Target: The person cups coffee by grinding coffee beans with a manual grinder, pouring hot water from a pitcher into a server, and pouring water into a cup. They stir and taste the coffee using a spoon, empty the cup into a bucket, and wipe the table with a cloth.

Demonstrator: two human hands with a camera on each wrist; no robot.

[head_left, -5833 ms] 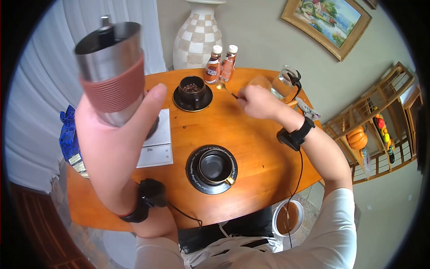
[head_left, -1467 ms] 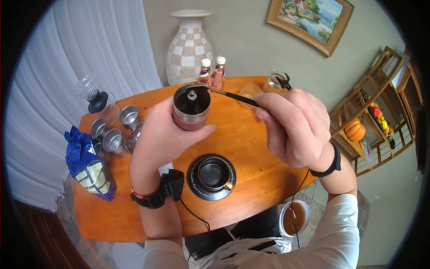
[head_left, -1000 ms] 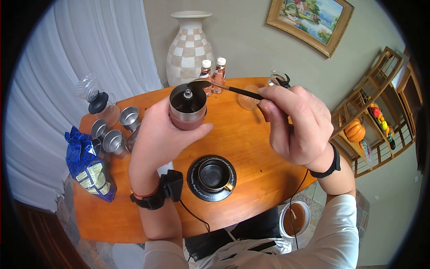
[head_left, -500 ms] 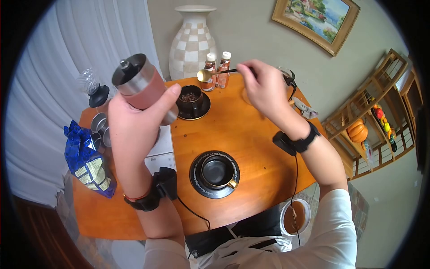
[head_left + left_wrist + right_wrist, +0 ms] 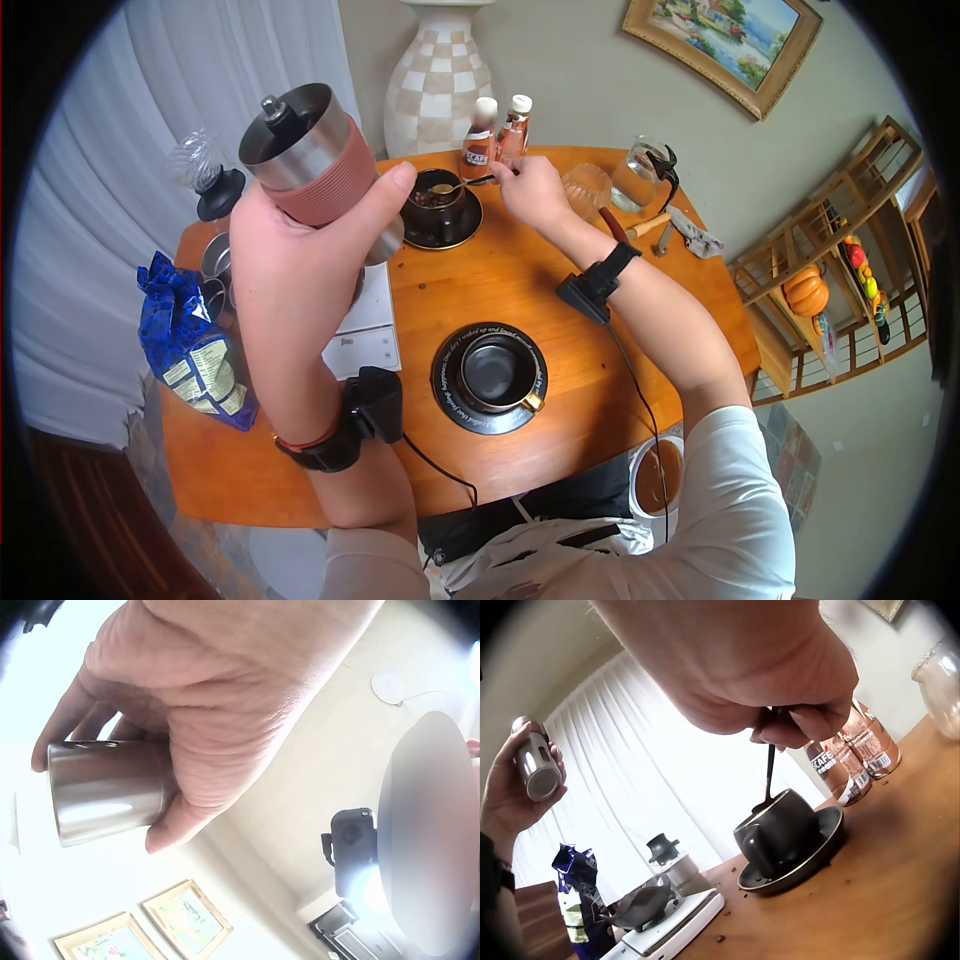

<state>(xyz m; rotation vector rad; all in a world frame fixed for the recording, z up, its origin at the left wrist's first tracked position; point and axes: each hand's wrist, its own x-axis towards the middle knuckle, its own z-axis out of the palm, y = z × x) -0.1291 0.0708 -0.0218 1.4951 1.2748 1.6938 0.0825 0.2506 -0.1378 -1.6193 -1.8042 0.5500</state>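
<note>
My left hand grips a hand coffee grinder, steel with a reddish-brown ribbed sleeve. It is raised over the table's left side, tilted, its top uncovered and a central shaft showing. My right hand pinches the dark handle of a small spoon. The spoon's gold-coloured bowl dips into a black cup of coffee beans on a black saucer. Nearer me stands a second black cup with a gold handle, on a saucer with white lettering; no beans show in it.
A white scale lies partly behind my left arm, beside a blue bag and metal cups. Two brown-labelled bottles stand behind the bean cup. A glass jug and a cloth are at the right back.
The spoon has left the grinder's mouth and gone down into the bean cup with my right hand. My left hand has moved the grinder up and left, tilting it.
</note>
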